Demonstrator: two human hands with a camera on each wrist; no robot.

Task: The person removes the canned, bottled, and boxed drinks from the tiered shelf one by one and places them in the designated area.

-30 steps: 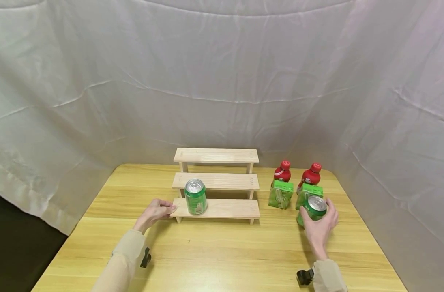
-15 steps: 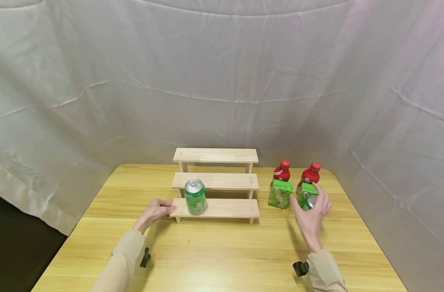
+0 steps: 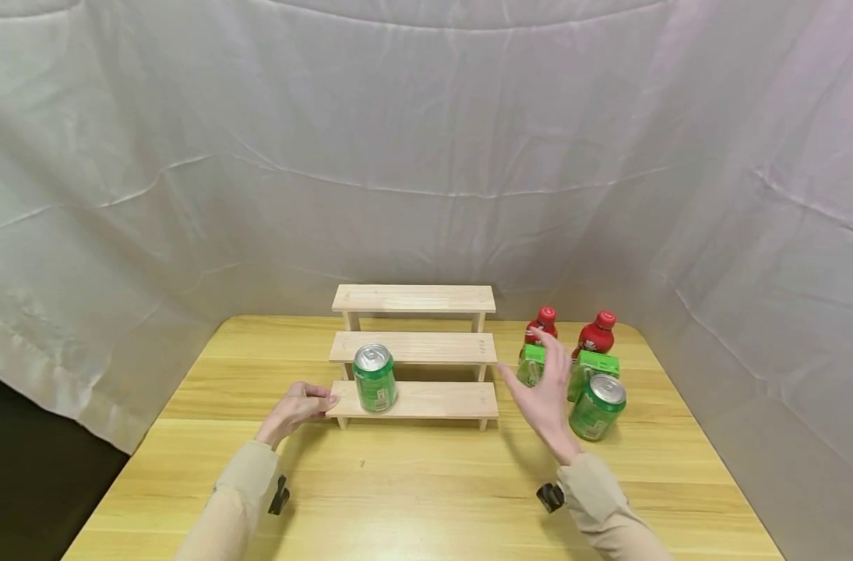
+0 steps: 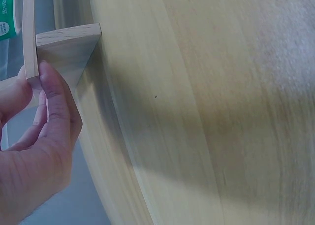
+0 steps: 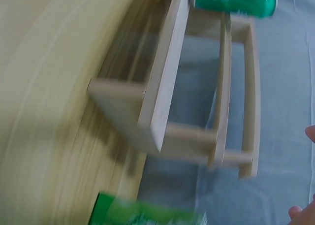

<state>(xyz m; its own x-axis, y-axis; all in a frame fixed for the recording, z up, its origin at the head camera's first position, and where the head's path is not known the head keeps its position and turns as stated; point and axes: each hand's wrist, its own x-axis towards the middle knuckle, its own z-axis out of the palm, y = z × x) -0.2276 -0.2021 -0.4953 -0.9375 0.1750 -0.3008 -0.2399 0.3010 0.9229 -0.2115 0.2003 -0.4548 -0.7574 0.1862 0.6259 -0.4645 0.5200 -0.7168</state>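
My left hand (image 3: 301, 407) pinches the left end of the lowest step of a three-tier wooden stand (image 3: 447, 399). Thumb and fingers lie on either face of that board in the left wrist view. On the lowest step, towards the left, a green drink can (image 3: 375, 382) stands upright. My right hand (image 3: 547, 401) is in the air, thumb and fingers spread, holding nothing. It partly covers a green drink carton (image 3: 532, 372) and a red bottle (image 3: 544, 321). A second green can (image 3: 597, 409) stands upright on the table, to the right of this hand.
Another green carton (image 3: 594, 366) stands behind the second can, with another red bottle (image 3: 597, 333) behind it. The wooden table (image 3: 412, 483) is backed by a grey curtain (image 3: 426, 156). A dark area (image 3: 33, 475) lies beyond its left edge.
My right hand has let go of the can on the right and moved left, rising to in front of the left carton. That can stays on the table. My left hand has not moved.
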